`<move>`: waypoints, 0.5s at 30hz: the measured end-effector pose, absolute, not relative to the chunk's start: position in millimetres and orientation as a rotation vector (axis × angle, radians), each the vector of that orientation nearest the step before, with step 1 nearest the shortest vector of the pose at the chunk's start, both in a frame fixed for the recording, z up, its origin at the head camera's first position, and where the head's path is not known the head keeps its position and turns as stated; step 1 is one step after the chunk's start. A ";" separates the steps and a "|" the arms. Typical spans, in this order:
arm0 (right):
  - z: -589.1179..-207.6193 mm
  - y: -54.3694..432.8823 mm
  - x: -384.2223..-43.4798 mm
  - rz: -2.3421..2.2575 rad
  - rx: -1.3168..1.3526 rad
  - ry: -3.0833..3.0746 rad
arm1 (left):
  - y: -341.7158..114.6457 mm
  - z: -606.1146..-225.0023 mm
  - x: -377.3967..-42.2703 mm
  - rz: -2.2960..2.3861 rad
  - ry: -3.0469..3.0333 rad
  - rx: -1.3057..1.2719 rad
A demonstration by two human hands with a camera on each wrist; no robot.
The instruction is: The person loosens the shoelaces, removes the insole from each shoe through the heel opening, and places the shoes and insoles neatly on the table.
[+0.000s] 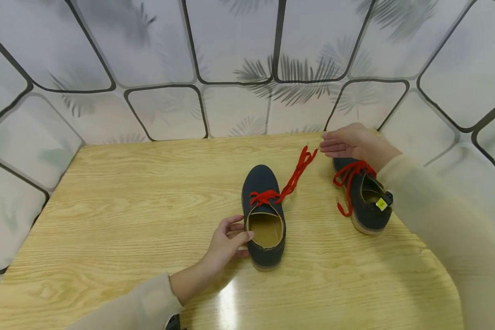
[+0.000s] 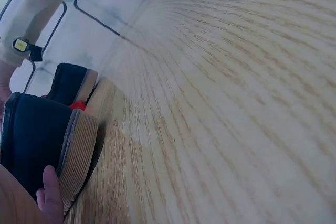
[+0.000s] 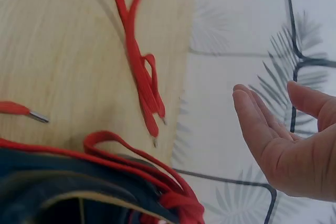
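Note:
A dark navy shoe (image 1: 266, 257) with red laces stands near the middle of the wooden table, toe pointing away. My left hand (image 1: 227, 240) holds its left side near the heel, thumb over the rim of the opening and fingers along the outer wall. In the left wrist view a fingertip lies against the heel by the ribbed tan sole (image 2: 79, 153). Its long red laces (image 1: 298, 172) stretch to the far right on the tabletop. My right hand (image 1: 356, 142) hovers over the toe of a second navy shoe (image 1: 369, 215), fingers extended and holding nothing.
The second shoe's red lace (image 1: 346, 208) trails off its left side, with a metal tip. Behind the wooden table (image 1: 148, 197) and along both sides hangs a pale patterned backdrop (image 1: 235, 46). My right sleeve (image 1: 433, 206) crosses close beside the second shoe.

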State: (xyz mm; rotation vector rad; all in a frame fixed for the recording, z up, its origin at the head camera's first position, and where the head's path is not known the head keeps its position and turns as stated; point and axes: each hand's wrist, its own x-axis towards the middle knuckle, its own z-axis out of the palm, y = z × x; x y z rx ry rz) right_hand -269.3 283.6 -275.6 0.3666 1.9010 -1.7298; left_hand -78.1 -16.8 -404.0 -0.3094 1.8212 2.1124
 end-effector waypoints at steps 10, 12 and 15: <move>-291.6 265.6 -251.2 -1.483 0.215 1.912 | -19.2 -398.4 -79.9 2.091 1.927 -0.276; -291.6 262.8 -246.7 -1.436 0.177 1.911 | -19.4 -397.6 -82.4 2.092 1.963 -0.276; -293.1 259.1 -239.3 -1.370 0.127 1.911 | -19.4 -396.6 -88.1 2.095 2.018 -0.265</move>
